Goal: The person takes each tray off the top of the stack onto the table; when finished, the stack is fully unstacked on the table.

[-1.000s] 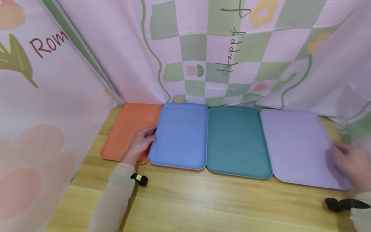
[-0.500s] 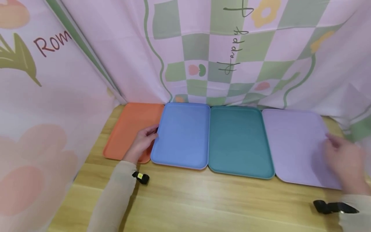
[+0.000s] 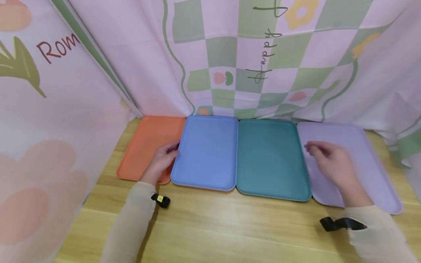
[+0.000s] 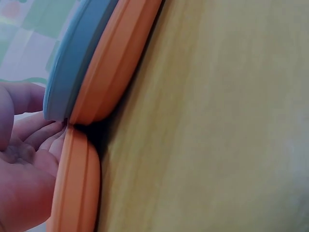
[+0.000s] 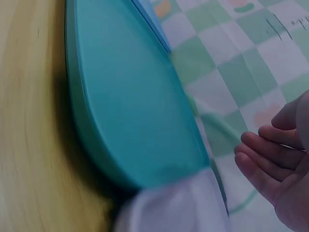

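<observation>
A row of four trays lies along the back of the table: orange (image 3: 149, 140), blue (image 3: 207, 153), teal (image 3: 271, 160) and light purple (image 3: 370, 171). Reaching over the orange tray, my left hand (image 3: 160, 160) pinches the left rim of the blue tray, thumb on top and fingers low at the seam. In the left wrist view another orange tray (image 4: 118, 63) sits directly under the blue one (image 4: 84, 53). My right hand (image 3: 333, 164) hovers above the purple tray, near the teal tray's right edge; its fingers are loosely curled around nothing.
A wooden table (image 3: 230, 226) extends in front of the trays. A patterned curtain (image 3: 220, 54) hangs right behind them, and another printed cloth (image 3: 65, 120) closes off the left side. Each wrist wears a black strap (image 3: 161, 201).
My right hand has swept left, from the purple tray's right edge across to its left part. The left hand stays at the blue tray's rim, and the trays look unmoved.
</observation>
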`<state>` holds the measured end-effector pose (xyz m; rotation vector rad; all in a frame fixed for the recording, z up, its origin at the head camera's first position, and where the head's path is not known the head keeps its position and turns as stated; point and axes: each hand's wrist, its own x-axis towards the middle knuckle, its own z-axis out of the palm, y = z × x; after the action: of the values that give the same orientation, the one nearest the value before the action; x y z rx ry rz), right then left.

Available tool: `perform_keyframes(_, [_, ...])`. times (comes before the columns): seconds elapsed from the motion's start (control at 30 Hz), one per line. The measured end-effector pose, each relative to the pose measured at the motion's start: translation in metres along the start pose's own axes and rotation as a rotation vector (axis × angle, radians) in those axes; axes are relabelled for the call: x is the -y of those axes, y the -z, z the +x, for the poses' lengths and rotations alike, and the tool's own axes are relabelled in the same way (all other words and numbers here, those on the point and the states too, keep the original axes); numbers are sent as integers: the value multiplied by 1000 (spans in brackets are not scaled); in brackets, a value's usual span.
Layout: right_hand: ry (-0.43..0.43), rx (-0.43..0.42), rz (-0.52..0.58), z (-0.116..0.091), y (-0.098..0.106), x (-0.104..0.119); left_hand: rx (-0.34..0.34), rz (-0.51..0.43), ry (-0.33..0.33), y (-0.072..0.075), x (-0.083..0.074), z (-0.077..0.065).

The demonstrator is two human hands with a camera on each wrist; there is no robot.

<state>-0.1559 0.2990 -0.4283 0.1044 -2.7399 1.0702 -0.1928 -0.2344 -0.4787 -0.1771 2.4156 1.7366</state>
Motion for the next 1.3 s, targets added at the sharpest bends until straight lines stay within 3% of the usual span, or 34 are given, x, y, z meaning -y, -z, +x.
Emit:
perform_keyframes(0.3, [56, 153, 117, 10, -45, 38, 5, 31, 0, 0, 1, 2])
perform_keyframes(0.57, [-5, 296, 241, 18, -80, 59, 2, 41, 8, 1, -1, 0])
perform_keyframes(1.03, [-29, 354, 347, 28, -134, 82, 4, 35, -16, -1, 1, 4])
perform_keyframes(1.3, [-47, 326, 301, 32, -160, 98, 2, 37, -20, -1, -1, 2])
